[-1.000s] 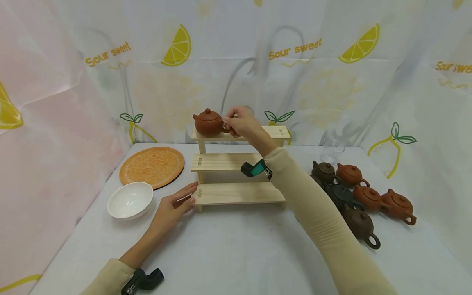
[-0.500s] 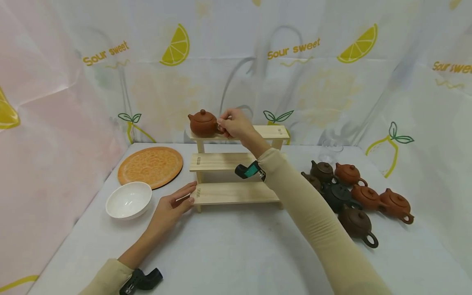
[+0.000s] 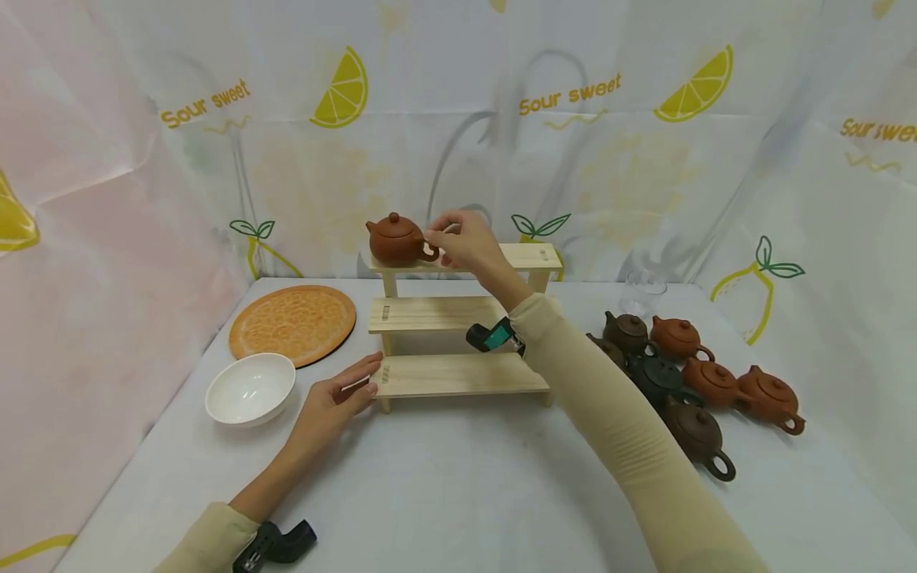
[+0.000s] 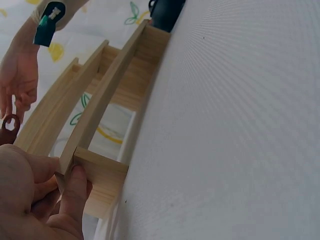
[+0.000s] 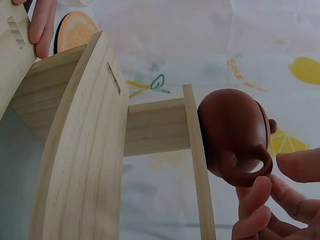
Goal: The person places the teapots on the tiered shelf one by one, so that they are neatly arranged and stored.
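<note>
A reddish-brown teapot (image 3: 396, 239) sits upright at the left end of the top step of a three-tier wooden display stand (image 3: 458, 376). My right hand (image 3: 466, 243) is beside the teapot's handle. In the right wrist view the thumb (image 5: 300, 165) stands apart from the handle (image 5: 248, 170), while other fingers are close to or touching its underside. Low on the stand's left side, my left hand (image 3: 335, 402) pinches the end of the bottom step, as the left wrist view shows with thumb and fingers on the wood (image 4: 95, 160).
Several brown, dark green and reddish teapots (image 3: 691, 434) crowd the table's right side. A clear glass item (image 3: 642, 290) stands behind them. On the left are a white bowl (image 3: 251, 390) and a round orange-patterned mat (image 3: 292, 322). A printed curtain (image 3: 444, 103) hangs behind.
The teapot has shifted slightly left along the top step. My right hand followed it, then drew back a little to the right with its grip loosened. My left hand stayed put.
</note>
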Demonstrator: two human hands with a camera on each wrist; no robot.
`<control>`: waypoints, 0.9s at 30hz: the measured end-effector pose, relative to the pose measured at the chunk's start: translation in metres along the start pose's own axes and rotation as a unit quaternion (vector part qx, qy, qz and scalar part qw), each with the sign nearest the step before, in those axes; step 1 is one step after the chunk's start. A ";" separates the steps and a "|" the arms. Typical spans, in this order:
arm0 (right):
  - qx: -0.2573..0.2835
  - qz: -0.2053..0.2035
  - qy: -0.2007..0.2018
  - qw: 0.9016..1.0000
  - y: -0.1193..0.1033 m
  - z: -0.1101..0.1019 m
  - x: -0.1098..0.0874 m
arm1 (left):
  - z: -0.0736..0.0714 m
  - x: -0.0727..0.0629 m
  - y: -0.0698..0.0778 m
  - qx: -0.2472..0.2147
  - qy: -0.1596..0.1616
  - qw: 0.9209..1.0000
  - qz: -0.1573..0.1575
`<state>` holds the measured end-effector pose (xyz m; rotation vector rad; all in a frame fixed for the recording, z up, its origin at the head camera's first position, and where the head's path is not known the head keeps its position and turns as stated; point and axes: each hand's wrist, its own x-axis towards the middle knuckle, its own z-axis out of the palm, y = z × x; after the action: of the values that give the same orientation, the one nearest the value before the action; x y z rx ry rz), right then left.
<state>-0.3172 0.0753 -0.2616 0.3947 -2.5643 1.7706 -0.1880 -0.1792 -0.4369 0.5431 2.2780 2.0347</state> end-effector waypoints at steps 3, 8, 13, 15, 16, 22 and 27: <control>-0.002 -0.011 0.015 1.000 0.001 -0.007 -0.005 | 0.000 0.001 -0.002 -0.002 0.001 1.000 -0.001; 0.016 -0.042 0.035 0.998 0.005 -0.021 -0.018 | 0.000 0.000 -0.004 -0.005 0.006 1.000 -0.002; 0.028 -0.047 0.038 0.998 0.009 -0.034 -0.032 | 0.001 -0.001 -0.005 -0.002 0.004 1.000 -0.003; 0.028 -0.047 0.038 0.998 0.012 -0.039 -0.037 | 0.002 0.000 -0.007 -0.002 0.003 1.000 -0.003; 0.024 -0.047 0.038 0.998 0.014 -0.042 -0.040 | 0.002 0.000 -0.007 -0.002 0.003 1.000 -0.003; 0.029 -0.038 0.041 0.998 0.023 -0.061 -0.056 | 0.003 0.001 -0.007 0.000 0.001 1.000 -0.004; 0.033 -0.039 0.031 0.998 0.026 -0.074 -0.065 | 0.000 0.001 -0.004 0.006 0.008 1.000 -0.002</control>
<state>-0.2701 0.1654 -0.2679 0.4278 -2.4206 1.8150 -0.1904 -0.1791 -0.4408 0.5250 2.3000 2.0327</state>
